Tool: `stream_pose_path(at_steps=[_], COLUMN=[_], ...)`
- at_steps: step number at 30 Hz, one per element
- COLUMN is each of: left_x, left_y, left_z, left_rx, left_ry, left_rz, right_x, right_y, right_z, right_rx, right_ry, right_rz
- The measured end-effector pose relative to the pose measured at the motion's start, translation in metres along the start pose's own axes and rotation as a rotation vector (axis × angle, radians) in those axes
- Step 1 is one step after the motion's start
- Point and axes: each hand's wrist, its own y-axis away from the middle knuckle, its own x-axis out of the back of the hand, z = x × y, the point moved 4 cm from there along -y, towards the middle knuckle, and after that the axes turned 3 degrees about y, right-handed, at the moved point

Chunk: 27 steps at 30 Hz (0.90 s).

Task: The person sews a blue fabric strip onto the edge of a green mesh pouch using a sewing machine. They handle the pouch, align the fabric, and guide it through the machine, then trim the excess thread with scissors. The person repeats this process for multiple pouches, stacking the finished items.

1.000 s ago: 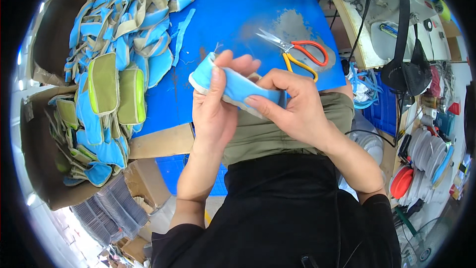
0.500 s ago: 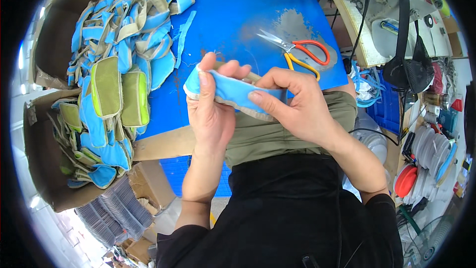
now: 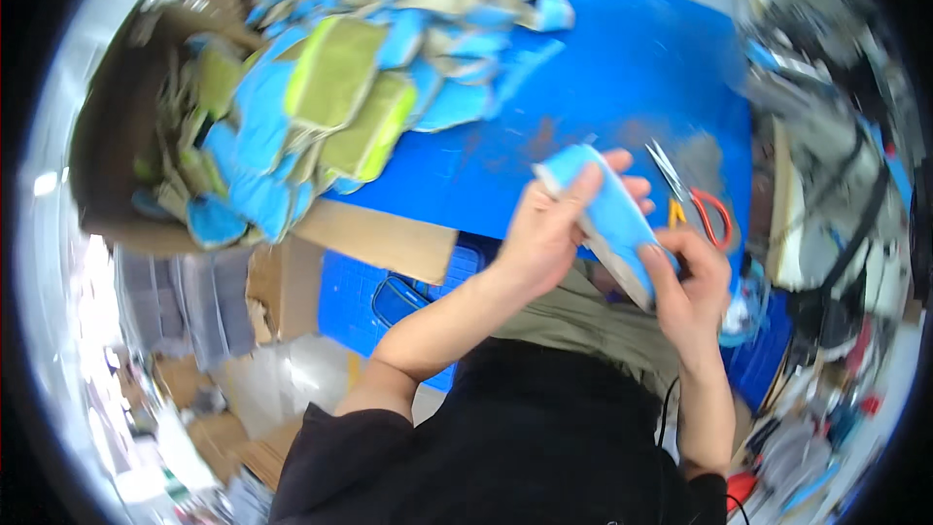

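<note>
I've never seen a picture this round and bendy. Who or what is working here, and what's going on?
No machine: these are a person's bare hands. A very wide camera worn on the head looks down, so straight edges curve. The left hand and right hand hold a blue strip with a pale edge between them. Scissors with red and yellow handles lie on the blue tabletop. To the left are piled blue, beige and green fabric pieces, some in a cardboard box.

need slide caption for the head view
Left hand and right hand hold a blue fabric strip with pale edging near metal scissors with red and yellow handles on a blue table.
</note>
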Motion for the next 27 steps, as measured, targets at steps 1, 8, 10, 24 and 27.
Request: stream_pose_path(at_steps=[1,8,10,24,27], left_x=[0.009,0.111,0.149,0.258,0.172], left_y=[0.003,0.030,0.030,0.012,0.020], left_z=[0.004,0.059,0.086,0.166,0.103], left_rx=[0.012,0.029,-0.087,-0.289,0.121], left_ry=[-0.023,-0.637,-0.756,0.260,0.210], left_rz=[0.001,0.222,0.374,0.523,0.257], right_x=[-0.003,-0.009,-0.009,-0.049,-0.044], right_y=[0.003,0.003,0.004,0.026,0.031], right_z=[-0.003,-0.010,-0.009,-0.027,-0.034], right_rx=[0.030,0.201,0.201,0.357,0.332], right_ry=[0.059,0.241,0.259,0.210,0.262], right_rz=[0.004,-0.060,-0.075,-0.399,-0.426])
